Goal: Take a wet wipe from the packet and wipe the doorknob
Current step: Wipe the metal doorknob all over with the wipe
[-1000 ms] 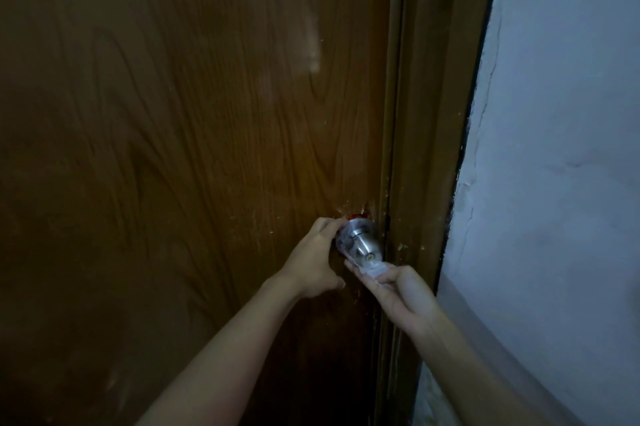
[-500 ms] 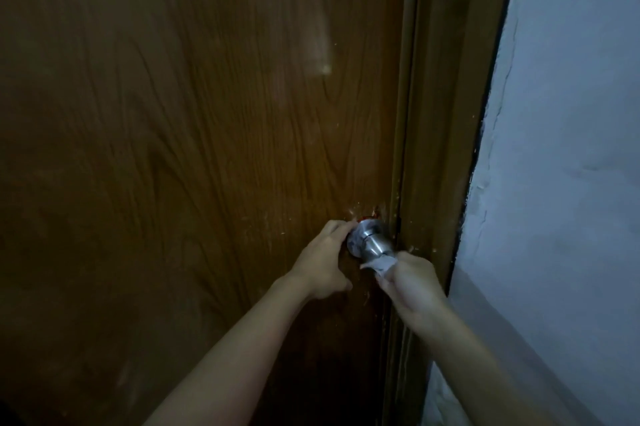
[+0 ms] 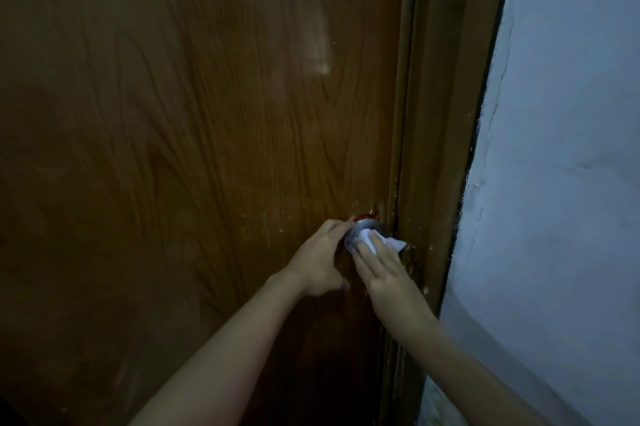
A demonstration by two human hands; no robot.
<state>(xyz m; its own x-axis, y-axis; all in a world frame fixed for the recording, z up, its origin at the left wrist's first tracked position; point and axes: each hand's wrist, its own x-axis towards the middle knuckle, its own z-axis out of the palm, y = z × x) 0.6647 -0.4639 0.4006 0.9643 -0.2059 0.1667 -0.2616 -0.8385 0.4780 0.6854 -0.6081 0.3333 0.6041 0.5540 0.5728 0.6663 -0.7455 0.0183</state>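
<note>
A round silver doorknob (image 3: 367, 227) sits near the right edge of a dark brown wooden door (image 3: 194, 148). My right hand (image 3: 382, 266) lies over the front of the knob and presses a white wet wipe (image 3: 372, 241) against it; a corner of the wipe sticks out to the right. My left hand (image 3: 320, 259) rests on the door at the knob's left side, its fingertips touching the knob's base. Most of the knob is hidden under the wipe and my fingers. No packet is in view.
The brown door frame (image 3: 436, 148) runs down just right of the knob. A pale, cracked wall (image 3: 561, 183) fills the right side. A reddish mark (image 3: 363, 217) shows on the door just above the knob.
My right hand has risen from below the knob onto its front, bringing the wipe over the knob's face. My left hand has stayed at the knob's left side.
</note>
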